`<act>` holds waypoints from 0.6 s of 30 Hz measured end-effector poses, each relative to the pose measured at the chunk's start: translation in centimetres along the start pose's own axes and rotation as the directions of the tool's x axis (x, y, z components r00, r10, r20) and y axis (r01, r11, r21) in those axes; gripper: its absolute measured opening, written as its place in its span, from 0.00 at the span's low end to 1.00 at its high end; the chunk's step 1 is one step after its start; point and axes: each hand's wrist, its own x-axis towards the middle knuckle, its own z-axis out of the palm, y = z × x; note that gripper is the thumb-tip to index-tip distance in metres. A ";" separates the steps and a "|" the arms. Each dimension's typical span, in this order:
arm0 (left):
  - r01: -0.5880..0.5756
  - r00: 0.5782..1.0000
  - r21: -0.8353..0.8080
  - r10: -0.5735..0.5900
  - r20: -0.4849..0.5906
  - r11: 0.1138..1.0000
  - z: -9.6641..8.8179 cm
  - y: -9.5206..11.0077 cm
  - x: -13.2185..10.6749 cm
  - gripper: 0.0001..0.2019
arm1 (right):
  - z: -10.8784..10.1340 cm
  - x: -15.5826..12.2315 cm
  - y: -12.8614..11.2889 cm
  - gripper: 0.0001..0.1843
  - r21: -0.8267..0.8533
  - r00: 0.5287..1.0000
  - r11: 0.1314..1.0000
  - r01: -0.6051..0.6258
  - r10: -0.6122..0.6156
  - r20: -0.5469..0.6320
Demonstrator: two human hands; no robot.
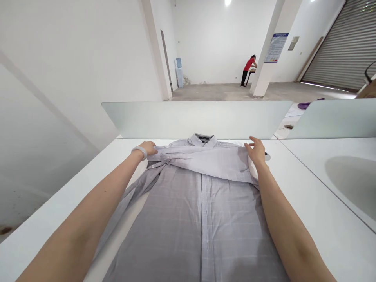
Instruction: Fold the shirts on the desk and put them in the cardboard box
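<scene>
A grey long-sleeved button-up shirt [182, 207] lies front up on the white table, its collar at the far end. One sleeve [211, 160] is folded across the chest, with its cuff toward the left. My left hand [149, 148], with a pale bangle on the wrist, is closed on the cuff end of that sleeve. At the opposite end, by the shoulder fold, my right hand [256, 150] has its fingers apart, thumb beside the fabric; whether it touches is unclear. The other sleeve [126, 203] runs down along the left side of the shirt, partly behind my left forearm.
A frosted divider [199, 119] stands along the back edge of the white table [308, 203]. A small dark round opening [267, 155] shows right of my right hand. Beyond the divider, a person in red [249, 68] leans over a small table near a pillar [268, 51].
</scene>
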 end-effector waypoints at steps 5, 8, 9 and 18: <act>-0.001 0.938 0.197 0.069 -0.338 0.980 0.5 3.6 -1.2 0.22 | -6.3 -1.4 -3.0 0.14 -0.164 0.966 0.973 0.160 -0.120 0.230; -0.292 0.866 0.195 0.345 -0.361 0.936 0.6 8.6 -1.4 0.20 | -9.9 -5.8 -3.6 0.16 -0.198 0.859 0.923 0.329 -0.206 0.468; -0.389 0.848 0.149 0.417 -0.328 0.909 0.7 10.7 -1.3 0.19 | -10.6 -7.5 -3.4 0.16 -0.208 0.836 0.905 0.370 -0.227 0.500; -0.735 0.676 -0.128 0.706 -0.210 0.666 3.5 31.6 -0.8 0.23 | -9.6 -13.1 -1.3 0.08 -0.388 0.760 0.659 0.644 -0.496 0.420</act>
